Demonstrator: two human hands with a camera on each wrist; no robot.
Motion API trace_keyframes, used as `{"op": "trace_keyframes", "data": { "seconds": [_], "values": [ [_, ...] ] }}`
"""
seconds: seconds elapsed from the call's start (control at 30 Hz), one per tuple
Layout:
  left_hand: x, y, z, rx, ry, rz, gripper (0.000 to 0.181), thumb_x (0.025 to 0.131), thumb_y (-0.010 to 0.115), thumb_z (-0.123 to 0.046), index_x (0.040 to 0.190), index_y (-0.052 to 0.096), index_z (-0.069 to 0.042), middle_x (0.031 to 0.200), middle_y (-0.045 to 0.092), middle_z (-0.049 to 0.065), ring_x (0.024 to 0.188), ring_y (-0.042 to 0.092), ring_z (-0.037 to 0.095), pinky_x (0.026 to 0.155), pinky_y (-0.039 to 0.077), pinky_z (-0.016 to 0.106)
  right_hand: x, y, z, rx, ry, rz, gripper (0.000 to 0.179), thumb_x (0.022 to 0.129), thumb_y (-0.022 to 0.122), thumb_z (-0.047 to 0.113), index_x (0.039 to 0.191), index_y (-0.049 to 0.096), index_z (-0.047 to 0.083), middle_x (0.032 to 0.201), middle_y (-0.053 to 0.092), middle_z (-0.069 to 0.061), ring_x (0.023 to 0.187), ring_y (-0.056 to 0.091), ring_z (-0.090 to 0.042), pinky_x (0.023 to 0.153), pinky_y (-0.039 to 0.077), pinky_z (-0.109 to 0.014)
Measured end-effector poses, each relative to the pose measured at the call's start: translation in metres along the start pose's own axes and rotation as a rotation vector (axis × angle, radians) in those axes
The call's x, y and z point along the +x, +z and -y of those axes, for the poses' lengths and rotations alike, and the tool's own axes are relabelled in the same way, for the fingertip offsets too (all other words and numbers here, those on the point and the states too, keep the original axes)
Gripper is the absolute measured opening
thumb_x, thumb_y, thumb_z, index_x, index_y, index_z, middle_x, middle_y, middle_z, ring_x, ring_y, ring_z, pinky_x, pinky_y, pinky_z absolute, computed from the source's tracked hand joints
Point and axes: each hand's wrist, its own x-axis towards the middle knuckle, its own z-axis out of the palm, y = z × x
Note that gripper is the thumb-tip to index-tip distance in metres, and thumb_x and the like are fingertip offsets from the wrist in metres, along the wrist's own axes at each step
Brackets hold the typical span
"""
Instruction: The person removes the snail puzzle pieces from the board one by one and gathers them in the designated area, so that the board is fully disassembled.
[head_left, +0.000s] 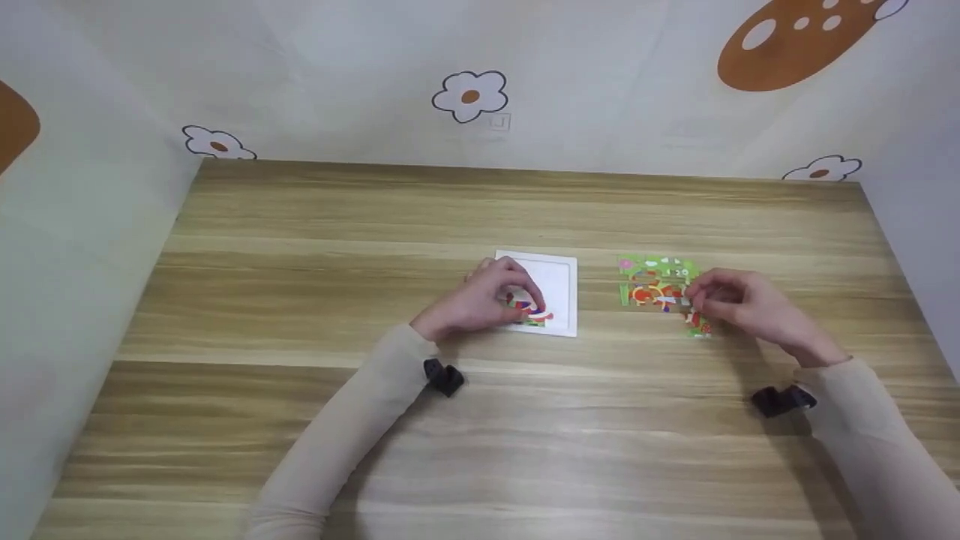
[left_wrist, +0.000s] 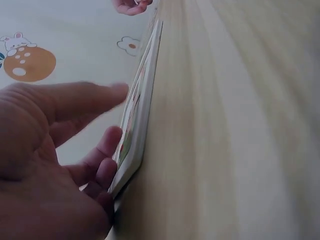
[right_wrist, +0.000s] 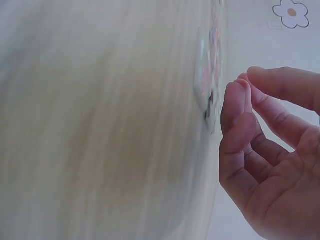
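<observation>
A white square puzzle tray lies on the table, with colourful puzzle pieces in its near left part. My left hand arches over those pieces; in the left wrist view its lower fingers rest at the rim while the index finger reaches over the tray. Farther right, my right hand hovers at the edge of a group of loose green and red puzzle pieces. Its fingers are loosely bent, thumb near the fingertips, and no piece shows between them in the right wrist view.
The wood-grain table meets a pale wall printed with flowers and orange shapes at the back. Side walls stand to the left and right. A dark wrist device sits on the left sleeve, another on the right.
</observation>
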Motion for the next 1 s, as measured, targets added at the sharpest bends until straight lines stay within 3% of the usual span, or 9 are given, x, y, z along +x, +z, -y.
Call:
{"op": "trace_keyframes", "data": {
  "seconds": [0.2, 0.37, 0.57, 1.0],
  "values": [
    [-0.003, -0.015, 0.005, -0.067, 0.064, -0.020, 0.021, 0.082, 0.069, -0.005, 0.102, 0.072, -0.008, 0.114, 0.054, 0.005, 0.108, 0.038, 0.026, 0.088, 0.031, 0.035, 0.010, 0.009, 0.007, 0.073, -0.069, 0.020, 0.018, 0.092, 0.061, 0.001, 0.108, 0.063, -0.007, 0.094, 0.065, -0.018, 0.077, 0.062, -0.013, 0.066, 0.049, -0.023],
    [-0.004, -0.024, 0.011, -0.027, 0.078, 0.046, 0.028, 0.080, 0.071, -0.004, 0.107, 0.072, -0.009, 0.119, 0.054, 0.006, 0.113, 0.037, 0.026, 0.094, 0.027, 0.037, 0.019, 0.017, 0.017, 0.087, -0.042, 0.036, 0.020, 0.093, 0.062, 0.005, 0.109, 0.062, -0.006, 0.097, 0.064, -0.018, 0.080, 0.062, -0.015, 0.065, 0.049, -0.025],
    [-0.004, -0.025, 0.020, 0.036, 0.068, 0.107, 0.033, 0.078, 0.075, -0.004, 0.110, 0.072, -0.010, 0.124, 0.052, 0.006, 0.115, 0.036, 0.027, 0.098, 0.025, 0.041, 0.028, 0.027, 0.028, 0.113, -0.077, 0.054, 0.020, 0.093, 0.063, 0.008, 0.108, 0.063, -0.006, 0.099, 0.064, -0.018, 0.083, 0.061, -0.018, 0.070, 0.050, -0.026],
    [-0.004, -0.026, 0.030, -0.038, 0.040, 0.086, 0.032, 0.075, 0.078, -0.003, 0.106, 0.074, -0.010, 0.118, 0.051, 0.004, 0.112, 0.036, 0.025, 0.096, 0.026, 0.039, 0.044, 0.047, 0.046, 0.149, -0.124, 0.098, 0.018, 0.089, 0.060, -0.003, 0.106, 0.063, -0.009, 0.097, 0.064, -0.020, 0.088, 0.061, -0.025, 0.075, 0.050, -0.024]
  ]
}}
